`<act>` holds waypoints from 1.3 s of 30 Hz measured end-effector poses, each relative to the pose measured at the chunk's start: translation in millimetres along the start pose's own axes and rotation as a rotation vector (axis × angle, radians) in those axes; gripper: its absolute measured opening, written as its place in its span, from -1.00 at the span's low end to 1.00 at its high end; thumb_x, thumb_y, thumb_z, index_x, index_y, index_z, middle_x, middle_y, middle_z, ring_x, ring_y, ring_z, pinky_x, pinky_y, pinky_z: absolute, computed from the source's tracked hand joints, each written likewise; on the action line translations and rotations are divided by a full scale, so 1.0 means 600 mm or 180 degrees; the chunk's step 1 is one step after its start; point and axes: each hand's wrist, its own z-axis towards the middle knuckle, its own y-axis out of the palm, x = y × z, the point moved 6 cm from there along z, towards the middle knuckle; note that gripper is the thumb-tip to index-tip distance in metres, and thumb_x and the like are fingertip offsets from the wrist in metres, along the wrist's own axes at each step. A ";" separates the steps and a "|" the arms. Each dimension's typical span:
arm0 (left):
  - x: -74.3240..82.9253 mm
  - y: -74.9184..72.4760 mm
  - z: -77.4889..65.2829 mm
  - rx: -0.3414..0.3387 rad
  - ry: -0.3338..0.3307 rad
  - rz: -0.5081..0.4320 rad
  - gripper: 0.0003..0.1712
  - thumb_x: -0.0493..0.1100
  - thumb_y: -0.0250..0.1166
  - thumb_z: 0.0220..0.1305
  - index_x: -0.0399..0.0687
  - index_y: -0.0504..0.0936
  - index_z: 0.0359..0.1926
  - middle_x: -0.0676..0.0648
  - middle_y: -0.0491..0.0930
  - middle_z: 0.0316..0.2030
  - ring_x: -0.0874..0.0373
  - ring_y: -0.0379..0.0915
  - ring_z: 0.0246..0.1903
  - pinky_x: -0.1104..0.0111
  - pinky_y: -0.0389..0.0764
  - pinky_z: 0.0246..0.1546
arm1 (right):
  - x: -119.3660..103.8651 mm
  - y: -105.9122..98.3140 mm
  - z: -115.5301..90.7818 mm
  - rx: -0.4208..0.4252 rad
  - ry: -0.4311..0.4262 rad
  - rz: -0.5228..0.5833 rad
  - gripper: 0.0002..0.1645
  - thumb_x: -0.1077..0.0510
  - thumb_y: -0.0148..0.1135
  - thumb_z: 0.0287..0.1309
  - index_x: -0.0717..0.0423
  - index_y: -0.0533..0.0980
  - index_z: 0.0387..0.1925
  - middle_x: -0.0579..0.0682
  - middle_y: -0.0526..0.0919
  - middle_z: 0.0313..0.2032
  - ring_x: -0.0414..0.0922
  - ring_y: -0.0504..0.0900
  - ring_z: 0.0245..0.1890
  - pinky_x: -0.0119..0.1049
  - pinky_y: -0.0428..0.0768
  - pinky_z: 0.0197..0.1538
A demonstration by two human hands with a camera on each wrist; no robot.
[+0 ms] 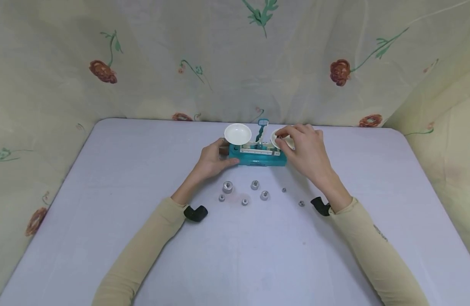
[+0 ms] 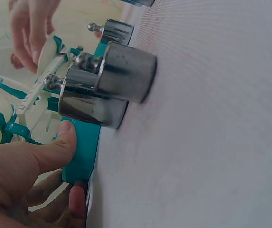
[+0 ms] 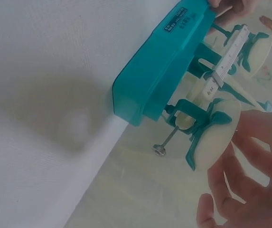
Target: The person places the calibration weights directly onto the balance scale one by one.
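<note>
A toy-like balance scale with a teal base (image 1: 258, 161) stands near the table's far edge. My left hand (image 1: 211, 160) grips the base's left end, thumb at the front and fingers behind. The left white pan (image 1: 238, 134) carries nothing. Over the right white pan (image 3: 216, 145), my right hand (image 1: 307, 152) pinches a small dark-grey weight (image 1: 279, 137) between thumb and index finger, mostly hidden by the fingertips. The right wrist view shows its other fingers spread beside that pan. Below the scale stand several metal weights, among them a large knobbed one (image 1: 227, 187).
Smaller weights lie spread in front of the scale, including a tiny one (image 1: 284, 190) and another (image 1: 301, 203) off to the right. Black wrist mounts stick out at the left cuff (image 1: 196, 213) and right cuff (image 1: 321, 206). A flowered curtain (image 1: 219, 55) hangs behind the table.
</note>
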 end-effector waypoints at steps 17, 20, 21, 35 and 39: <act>0.000 -0.001 -0.002 0.0022 0.0043 0.0025 -0.22 -0.12 0.52 0.38 -0.23 0.42 0.50 -0.29 0.59 0.37 -0.17 0.59 0.34 0.00 0.66 0.32 | -0.001 0.003 0.003 -0.0061 0.0045 -0.0034 -0.75 0.06 0.38 0.47 0.07 0.74 0.05 0.13 0.84 -0.02 0.19 0.60 0.10 0.20 0.34 0.10; 0.002 -0.001 -0.003 0.0024 0.0047 0.0023 -0.22 -0.12 0.52 0.38 -0.23 0.42 0.50 -0.28 0.59 0.38 -0.17 0.59 0.34 0.00 0.66 0.31 | -0.001 0.003 0.003 -0.0051 0.0038 -0.0034 -0.75 0.06 0.38 0.46 0.08 0.75 0.04 0.13 0.85 -0.02 0.19 0.61 0.09 0.18 0.34 0.08; 0.002 -0.001 -0.003 0.0027 0.0045 0.0019 -0.22 -0.12 0.52 0.38 -0.23 0.42 0.50 -0.28 0.59 0.38 -0.17 0.59 0.34 0.00 0.67 0.30 | -0.001 0.003 0.002 -0.0046 0.0037 -0.0031 -0.75 0.05 0.39 0.46 0.08 0.75 0.04 0.13 0.85 -0.03 0.19 0.61 0.09 0.18 0.34 0.07; 0.003 -0.002 0.000 0.0009 0.0036 0.0022 -0.22 -0.11 0.52 0.38 -0.19 0.43 0.51 -0.26 0.61 0.37 -0.16 0.57 0.36 -0.02 0.61 0.37 | 0.001 0.004 0.000 0.0004 0.0056 0.0032 -0.72 0.04 0.37 0.47 0.10 0.74 0.06 0.22 0.79 0.11 0.22 0.60 0.12 0.17 0.33 0.06; 0.003 -0.002 0.000 0.0008 0.0019 0.0021 -0.22 -0.11 0.53 0.38 -0.19 0.43 0.50 -0.27 0.62 0.35 -0.16 0.57 0.35 -0.02 0.61 0.37 | -0.001 0.002 -0.001 0.0023 0.0039 0.0058 -0.72 0.04 0.38 0.48 0.09 0.74 0.06 0.22 0.78 0.12 0.21 0.58 0.12 0.18 0.31 0.07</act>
